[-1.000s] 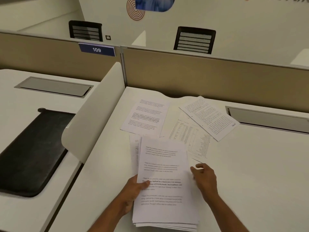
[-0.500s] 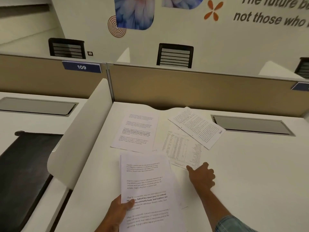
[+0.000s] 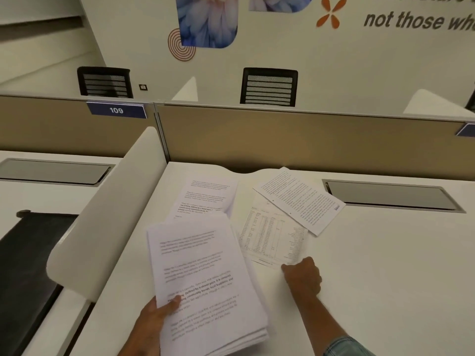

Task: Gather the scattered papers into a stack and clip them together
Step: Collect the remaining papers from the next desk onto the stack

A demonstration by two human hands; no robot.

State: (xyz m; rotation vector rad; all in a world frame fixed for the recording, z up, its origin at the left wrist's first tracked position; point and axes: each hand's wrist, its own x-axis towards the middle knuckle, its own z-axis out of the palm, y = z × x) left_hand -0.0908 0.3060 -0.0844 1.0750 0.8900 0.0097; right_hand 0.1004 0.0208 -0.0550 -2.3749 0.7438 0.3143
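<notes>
Paper stack (image 3: 205,273), thin white sheets, gripped by left hand (image 3: 151,322), right hand (image 3: 303,277) curled at tabular sheet (image 3: 270,235), grip unclear

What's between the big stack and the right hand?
Between the stack and right hand, just bare desk, in the head view.

**Right hand reaching the table sheet as the stack is tilting**

The right hand (image 3: 303,277) is moving away from the stack (image 3: 205,273) and forward across the surface (image 3: 385,265). It is arriving at the near edge of the sheet printed with a table (image 3: 272,237), with its curled fingers touching that edge. The left hand (image 3: 151,322), gripping the stack with its thumb on top, is swinging the far end leftward. The stack is now overlapping the near edge of the text sheet (image 3: 205,194) beyond it. The view is tipping upward, showing more of the wall (image 3: 385,60).
</notes>
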